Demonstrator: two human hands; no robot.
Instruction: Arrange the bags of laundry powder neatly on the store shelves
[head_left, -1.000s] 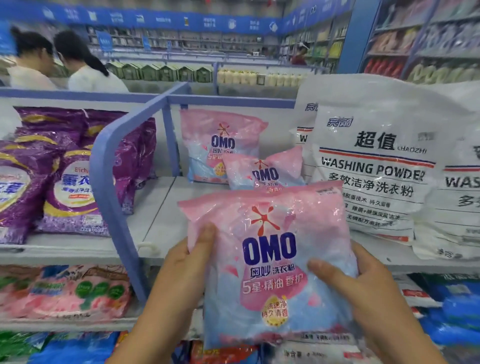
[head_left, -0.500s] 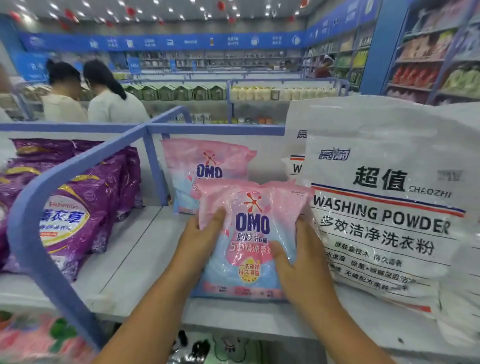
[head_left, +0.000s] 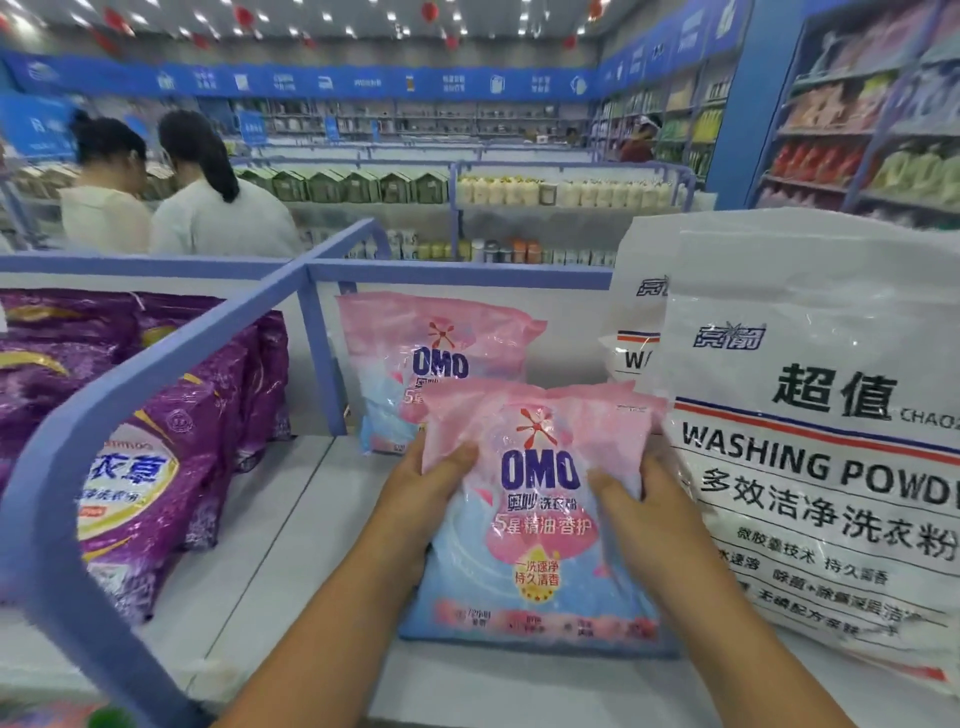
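A pink and blue OMO powder bag (head_left: 535, 525) stands on the white shelf (head_left: 280, 561), leaning back on another pink bag of which only the top edge shows. My left hand (head_left: 426, 493) grips its left side, thumb on the front. My right hand (head_left: 641, 514) grips its right side, fingers curled round the edge. A further OMO bag (head_left: 431, 358) stands upright at the back of the shelf.
Big white washing powder bags (head_left: 810, 441) stand close on the right. A blue divider rail (head_left: 156, 374) separates purple powder bags (head_left: 156, 457) on the left. Two people (head_left: 171, 192) stand beyond the shelf, with more aisles behind.
The OMO bag moved from in front of my chest forward onto the shelf and now stands against the bag behind it. Both hands stayed on its sides.
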